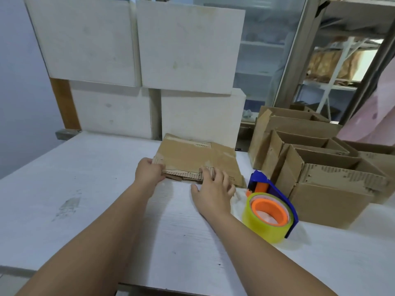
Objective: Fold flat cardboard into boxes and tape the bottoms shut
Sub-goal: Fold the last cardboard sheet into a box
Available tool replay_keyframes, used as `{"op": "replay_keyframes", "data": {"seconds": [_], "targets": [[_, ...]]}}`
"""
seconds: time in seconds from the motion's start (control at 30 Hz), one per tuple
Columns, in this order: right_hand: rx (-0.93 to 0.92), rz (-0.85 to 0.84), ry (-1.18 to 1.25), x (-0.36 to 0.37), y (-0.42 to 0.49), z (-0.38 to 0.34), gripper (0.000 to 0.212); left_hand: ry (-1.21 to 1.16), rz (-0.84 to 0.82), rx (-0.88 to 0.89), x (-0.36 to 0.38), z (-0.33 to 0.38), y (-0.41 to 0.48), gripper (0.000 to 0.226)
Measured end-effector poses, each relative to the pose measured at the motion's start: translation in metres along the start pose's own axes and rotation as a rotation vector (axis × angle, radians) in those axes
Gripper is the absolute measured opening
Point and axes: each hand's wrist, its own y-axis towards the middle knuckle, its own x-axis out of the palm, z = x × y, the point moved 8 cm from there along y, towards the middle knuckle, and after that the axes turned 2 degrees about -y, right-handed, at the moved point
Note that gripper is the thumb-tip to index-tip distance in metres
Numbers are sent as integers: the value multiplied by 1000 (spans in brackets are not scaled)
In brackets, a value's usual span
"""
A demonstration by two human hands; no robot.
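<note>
Cardboard (198, 159) lies flat on the bench (85, 189), close to the far edge and right of the middle. Its far side reaches the foot of the white blocks (188, 50) stacked along that edge. Layered edges show at its near side, so it is either a collapsed box or more than one sheet; which cannot be told. Erected boxes (333, 189) stand grouped at the right edge of the bench, open tops up, apart from the flat piece.

Handling, as a judgement: corrugated board of this kind is probably light and stiff, and should bend readily only along its scores. The face looks dry and unlikely to slip. The near edge is ragged, with torn facing and exposed flutes, and is likely to crush or tear if pinched hard. Take hold at the corners and along sound panel edges, not at the torn strip, then draw opposite panels apart to square it.

The tape dispenser (271, 212), blue with an orange hub and a yellowish roll, lies just beside the cardboard's near right corner, between it and the boxes.

The right hand (213, 189) rests on the near edge, fingers spread and straight, holding nothing. The left hand (149, 170) grips the near left corner, fingers curled over it.
</note>
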Motion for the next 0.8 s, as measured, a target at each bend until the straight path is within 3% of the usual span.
{"op": "replay_keyframes", "data": {"seconds": [0.2,0.33,0.43,0.6,0.7,0.8], "targets": [[54,88,139,-13,-2,7,62,-329,-36,133,-41,4,-45,8],[28,143,255,-22,-8,2,66,-378,-92,183,-72,9,-72,21],[-42,112,323,-24,-17,-5,64,-414,-65,227,-99,15,-86,29],[-44,15,667,-29,-26,-17,65,-512,-41,230,-122,21,-98,34],[76,26,786,-36,-24,-14,66,-500,-36,210,-129,23,-103,31],[179,5,833,-38,-19,-3,58,-303,-26,257,-133,25,-106,23]]}}
